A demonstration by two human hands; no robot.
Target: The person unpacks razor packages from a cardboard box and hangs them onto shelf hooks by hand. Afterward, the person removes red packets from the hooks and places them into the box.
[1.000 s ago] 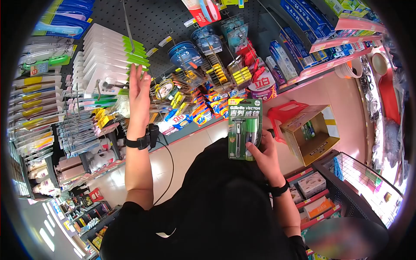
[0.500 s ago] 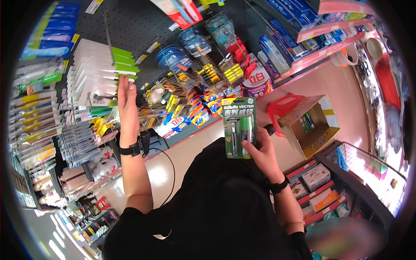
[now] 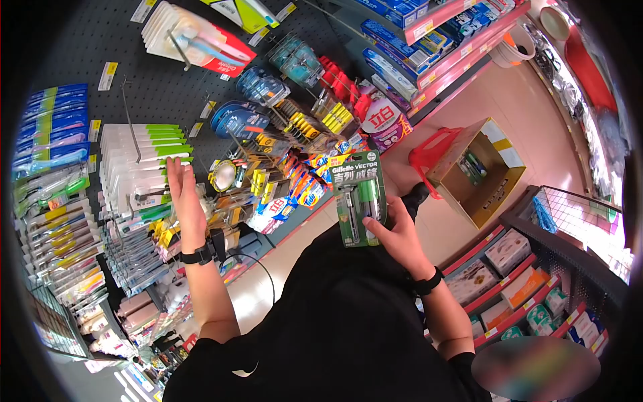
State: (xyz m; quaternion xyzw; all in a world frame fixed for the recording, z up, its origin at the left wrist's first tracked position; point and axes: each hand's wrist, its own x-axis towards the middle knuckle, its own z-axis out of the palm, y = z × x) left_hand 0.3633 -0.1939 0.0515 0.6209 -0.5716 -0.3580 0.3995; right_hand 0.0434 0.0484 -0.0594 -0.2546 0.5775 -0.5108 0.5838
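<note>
Head camera, razor pack (image 3: 353,206) clamped in right hand (image 3: 400,240), well apart from flat left hand (image 3: 190,213), fingers extended.

Dark perforated pegboard (image 3: 151,97) across the upper left of the frame; pink-edged shelves (image 3: 452,70) at upper right; pale tiled floor (image 3: 435,231) slanting through the middle, pinkish toward upper right, glare (image 3: 251,305) on it at lower left; dark shelving (image 3: 569,251) with red strips (image 3: 502,280) at lower right; wire grid panel (image 3: 579,208) above, beside a white glow (image 3: 606,238)
</note>
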